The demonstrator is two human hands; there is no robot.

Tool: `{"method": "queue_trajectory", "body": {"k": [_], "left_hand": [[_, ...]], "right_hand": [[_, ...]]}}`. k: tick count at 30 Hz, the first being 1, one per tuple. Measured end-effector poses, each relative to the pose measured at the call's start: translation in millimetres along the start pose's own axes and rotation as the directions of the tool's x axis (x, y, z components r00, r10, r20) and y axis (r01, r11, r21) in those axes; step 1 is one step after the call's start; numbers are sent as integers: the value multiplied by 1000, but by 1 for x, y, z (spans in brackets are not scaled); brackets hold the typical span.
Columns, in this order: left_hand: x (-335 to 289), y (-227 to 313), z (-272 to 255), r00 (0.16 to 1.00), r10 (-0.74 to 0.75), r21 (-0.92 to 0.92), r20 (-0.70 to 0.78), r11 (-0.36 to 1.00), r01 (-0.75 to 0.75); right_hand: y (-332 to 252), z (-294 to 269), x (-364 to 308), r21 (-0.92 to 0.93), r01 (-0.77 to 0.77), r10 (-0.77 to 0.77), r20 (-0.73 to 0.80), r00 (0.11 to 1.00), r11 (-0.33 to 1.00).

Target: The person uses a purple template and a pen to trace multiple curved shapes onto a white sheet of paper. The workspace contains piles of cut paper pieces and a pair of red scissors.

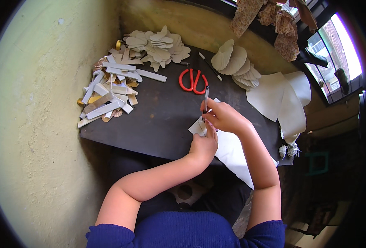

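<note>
A dark slim pen [207, 97] stands nearly upright in the pinched fingers of my right hand [228, 118], its tip down at a white sheet [234, 155]. Just below it, my left hand [203, 146] is closed at the sheet's left part, its fingertips close to the pen tip. Between the fingers a pale piece of the sheet shows, but whether a separate piece lies on it I cannot tell. The sheet runs under my right wrist and hangs over the table's near edge. Red-handled scissors [193, 82] lie just beyond my hands, blades partly hidden.
On the dark table [150, 120], a heap of white and tan strips [110, 89] lies at the left. Behind are stacked pale oval cutouts [160, 45], a white marker [210, 66] and more rounded cutouts [234, 64]. Large cream sheets [280, 99] overhang the right edge. A wall [38, 124] borders the left.
</note>
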State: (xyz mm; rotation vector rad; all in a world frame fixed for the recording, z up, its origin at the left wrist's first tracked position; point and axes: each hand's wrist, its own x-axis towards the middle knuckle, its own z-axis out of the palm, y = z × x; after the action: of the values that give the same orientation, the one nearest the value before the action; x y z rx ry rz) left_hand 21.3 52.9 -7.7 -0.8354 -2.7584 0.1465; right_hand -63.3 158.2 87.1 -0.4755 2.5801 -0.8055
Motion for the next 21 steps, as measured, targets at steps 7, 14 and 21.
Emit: {"method": "queue_trajectory", "body": {"k": [7, 14, 21], "left_hand": [[1, 1, -4, 997, 21, -92, 80, 996, -13], [0, 0, 9, 1000, 24, -11, -20, 1000, -24], [2, -2, -10, 990, 33, -72, 136, 997, -23]], "right_hand": [[-1, 1, 2, -112, 53, -54, -4, 999, 992], [-12, 0, 5, -109, 47, -47, 6, 999, 993], [-5, 0, 2, -45, 43, -43, -6, 999, 998]]}}
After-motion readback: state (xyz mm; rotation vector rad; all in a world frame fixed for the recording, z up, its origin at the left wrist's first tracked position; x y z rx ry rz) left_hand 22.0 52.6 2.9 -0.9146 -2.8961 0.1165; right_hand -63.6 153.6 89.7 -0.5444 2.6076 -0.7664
